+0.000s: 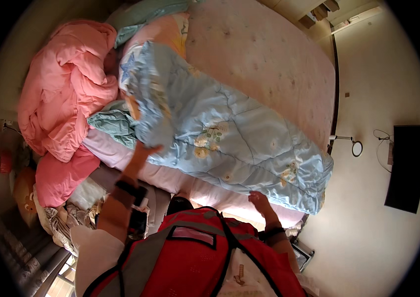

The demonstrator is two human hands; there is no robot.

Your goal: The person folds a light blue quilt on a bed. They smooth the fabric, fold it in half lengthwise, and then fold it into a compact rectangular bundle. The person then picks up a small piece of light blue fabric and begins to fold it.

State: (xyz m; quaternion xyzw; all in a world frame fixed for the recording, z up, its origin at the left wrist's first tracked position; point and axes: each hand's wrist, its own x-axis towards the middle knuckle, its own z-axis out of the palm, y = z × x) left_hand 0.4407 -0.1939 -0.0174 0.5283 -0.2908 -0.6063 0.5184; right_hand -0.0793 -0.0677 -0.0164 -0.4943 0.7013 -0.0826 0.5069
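A light blue quilted comforter (239,137) with flower prints lies slantwise over the bed, its left end bunched and folded. At that bunched end is my left hand (146,151), thumb spread away from the fingers and slightly blurred; nothing shows in its grasp. My right hand (259,202) is by the comforter's front edge with bent fingers. Whether it pinches the fabric cannot be made out. Beneath the comforter's left end pokes out a crumpled green cloth (115,120). Pale pink bedding (191,182) shows along the near side of the bed.
A puffy coral-pink duvet (68,85) is heaped at the left, above a darker pink pillow or cushion (66,176). The floral mattress surface (262,52) extends behind the comforter. On the right wall are a black television (405,169) and a ring-shaped lamp or mirror (357,149).
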